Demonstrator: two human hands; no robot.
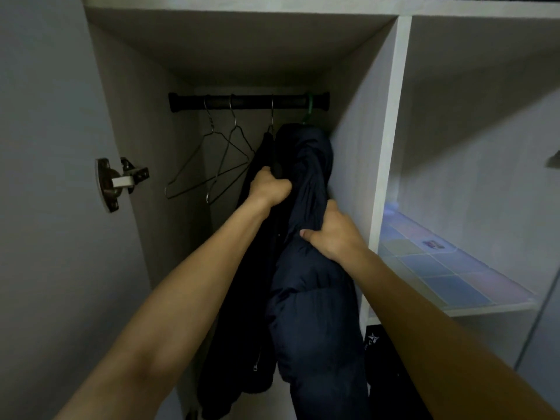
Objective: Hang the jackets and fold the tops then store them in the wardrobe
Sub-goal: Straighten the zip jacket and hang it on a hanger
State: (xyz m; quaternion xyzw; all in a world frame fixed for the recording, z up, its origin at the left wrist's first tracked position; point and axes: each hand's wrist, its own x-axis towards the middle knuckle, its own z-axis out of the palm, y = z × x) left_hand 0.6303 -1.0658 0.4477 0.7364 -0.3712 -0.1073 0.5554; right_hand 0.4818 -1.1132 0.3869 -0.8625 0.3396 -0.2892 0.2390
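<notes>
At frame centre, my left hand [270, 187] grips the black jacket [242, 298] and my right hand [333, 231] clutches the navy puffer jacket [312, 313] below the rail [248, 101]

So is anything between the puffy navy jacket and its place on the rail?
Nothing visible does. The navy jacket already hangs from the green hanger at the right end of the rail. The right hand grips it; the left hand grips the black jacket beside it.
</notes>
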